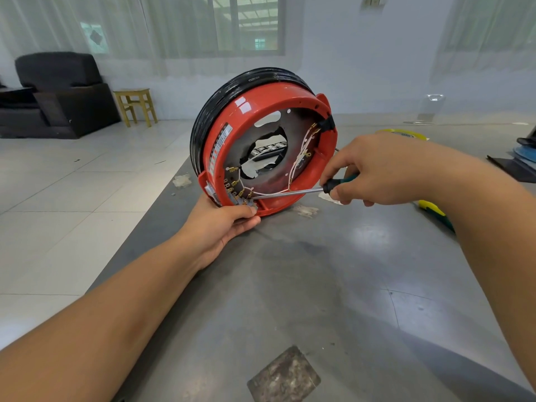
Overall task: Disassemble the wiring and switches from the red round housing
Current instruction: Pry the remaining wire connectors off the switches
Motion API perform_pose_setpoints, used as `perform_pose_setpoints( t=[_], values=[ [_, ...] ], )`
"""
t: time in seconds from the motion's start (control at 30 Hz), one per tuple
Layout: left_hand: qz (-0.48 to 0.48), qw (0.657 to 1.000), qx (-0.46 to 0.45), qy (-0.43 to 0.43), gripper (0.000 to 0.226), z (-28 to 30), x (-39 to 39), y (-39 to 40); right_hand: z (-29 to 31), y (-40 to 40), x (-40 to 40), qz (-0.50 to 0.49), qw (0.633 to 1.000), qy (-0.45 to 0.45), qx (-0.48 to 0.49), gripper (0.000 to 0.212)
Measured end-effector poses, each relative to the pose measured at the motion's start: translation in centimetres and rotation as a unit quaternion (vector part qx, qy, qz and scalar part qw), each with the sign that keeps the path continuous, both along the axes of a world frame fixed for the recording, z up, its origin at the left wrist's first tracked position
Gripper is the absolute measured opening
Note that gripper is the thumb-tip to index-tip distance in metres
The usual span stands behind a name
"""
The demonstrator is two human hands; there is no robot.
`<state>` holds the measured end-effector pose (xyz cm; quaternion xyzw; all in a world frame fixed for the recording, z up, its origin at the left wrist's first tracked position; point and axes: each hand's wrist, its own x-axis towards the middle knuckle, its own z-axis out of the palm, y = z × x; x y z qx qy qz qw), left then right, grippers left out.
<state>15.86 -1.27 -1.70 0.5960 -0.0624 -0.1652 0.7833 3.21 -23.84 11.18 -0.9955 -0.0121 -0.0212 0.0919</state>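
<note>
A grey table [333,285] fills the lower right of the frame. At upper centre a red round housing [246,117] stands tilted on its edge on the table, open side facing the camera, with white wires [298,161] inside. The left hand [223,224] grips its lower rim from beneath. The right hand [374,169], just right of the housing, is curled round a screwdriver [290,193] whose shaft reaches left into the bottom of the housing.
</note>
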Motion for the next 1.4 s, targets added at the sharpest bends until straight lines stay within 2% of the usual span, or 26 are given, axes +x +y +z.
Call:
perform_pose_setpoints(
  t=[0.47, 0.93, 1.4],
  values=[
    [0.025, 0.999, -0.012, -0.043, 0.061, -0.5, -0.3, -0.2, 0.2, 1.4, -0.8, 0.011, 0.996, -0.053, -0.069, 0.015],
    [0.065, 0.998, -0.016, -0.001, 0.038, -0.1, -0.4, 0.0, -0.1, 2.7, -1.5, 0.009, 0.988, -0.094, -0.118, 0.016],
    [0.075, 0.995, -0.057, 0.039, 0.021, 0.1, -0.3, 0.3, -1.1, 4.5, -1.2, 0.021, 0.988, -0.076, -0.13, 0.017]
  ],
)
